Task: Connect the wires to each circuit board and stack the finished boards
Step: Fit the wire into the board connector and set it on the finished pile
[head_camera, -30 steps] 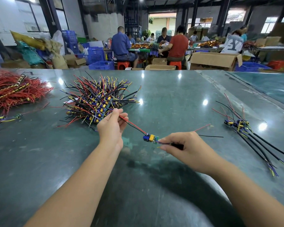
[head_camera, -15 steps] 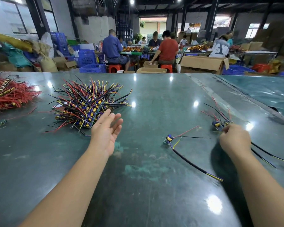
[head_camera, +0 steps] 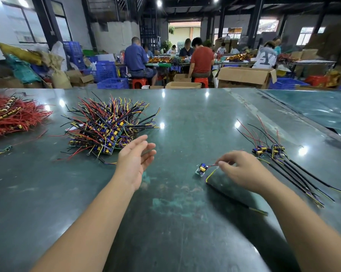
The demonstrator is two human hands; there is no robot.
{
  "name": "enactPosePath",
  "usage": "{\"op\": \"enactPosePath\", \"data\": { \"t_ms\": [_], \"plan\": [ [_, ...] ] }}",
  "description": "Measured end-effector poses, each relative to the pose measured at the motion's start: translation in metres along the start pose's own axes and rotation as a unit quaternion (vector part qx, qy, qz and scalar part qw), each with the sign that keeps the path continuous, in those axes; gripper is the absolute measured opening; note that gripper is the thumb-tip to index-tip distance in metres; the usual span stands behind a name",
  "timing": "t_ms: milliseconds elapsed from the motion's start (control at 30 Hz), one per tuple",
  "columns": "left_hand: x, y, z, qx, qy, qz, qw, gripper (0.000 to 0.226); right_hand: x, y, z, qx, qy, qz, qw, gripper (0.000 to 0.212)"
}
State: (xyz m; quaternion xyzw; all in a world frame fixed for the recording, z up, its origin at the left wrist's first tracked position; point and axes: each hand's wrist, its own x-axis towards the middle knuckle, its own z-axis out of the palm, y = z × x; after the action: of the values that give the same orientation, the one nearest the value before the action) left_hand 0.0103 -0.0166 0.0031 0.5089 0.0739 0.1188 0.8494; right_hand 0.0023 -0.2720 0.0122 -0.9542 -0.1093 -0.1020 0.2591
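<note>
A small circuit board (head_camera: 201,169) with a yellow and a blue part lies on the green table (head_camera: 175,222), its red, yellow and black wires trailing right. My right hand (head_camera: 242,169) pinches its red wire just right of the board. My left hand (head_camera: 135,159) hovers with straight fingers and holds nothing, beside a big heap of wired boards (head_camera: 106,130). A small stack of finished boards (head_camera: 269,150) with long black leads lies at the right.
A bundle of red wires (head_camera: 10,114) lies at the far left, with one loose wired piece (head_camera: 0,150) near it. Beyond the table's far edge people sit among cardboard boxes (head_camera: 244,76) and blue crates (head_camera: 112,83). A second table (head_camera: 313,108) adjoins on the right.
My right hand came back from the finished stack to the lone board and took its red wire. My left hand, which let go of the wire a second ago, stays hovering.
</note>
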Motion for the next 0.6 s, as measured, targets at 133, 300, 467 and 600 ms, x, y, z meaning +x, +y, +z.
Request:
{"op": "enactPosePath", "data": {
  "t_ms": [133,300,467,600],
  "plan": [
    [-0.009,-0.007,0.009,0.125,-0.061,-0.019,0.990,0.021,-0.007,-0.008,0.006,0.008,-0.085,0.025,0.996,0.049],
    [-0.020,-0.020,0.014,0.334,-0.177,-0.006,0.926,0.011,-0.013,-0.026,0.013,0.015,-0.074,0.033,0.997,0.081],
    [-0.024,-0.026,0.014,0.580,-0.256,0.078,0.770,0.025,-0.015,-0.036,0.015,0.055,-0.038,0.029,0.997,0.066],
    [-0.027,-0.026,0.018,0.609,-0.237,0.139,0.744,0.008,-0.017,-0.043,0.014,0.081,0.011,0.008,0.997,0.061]
  ]
}}
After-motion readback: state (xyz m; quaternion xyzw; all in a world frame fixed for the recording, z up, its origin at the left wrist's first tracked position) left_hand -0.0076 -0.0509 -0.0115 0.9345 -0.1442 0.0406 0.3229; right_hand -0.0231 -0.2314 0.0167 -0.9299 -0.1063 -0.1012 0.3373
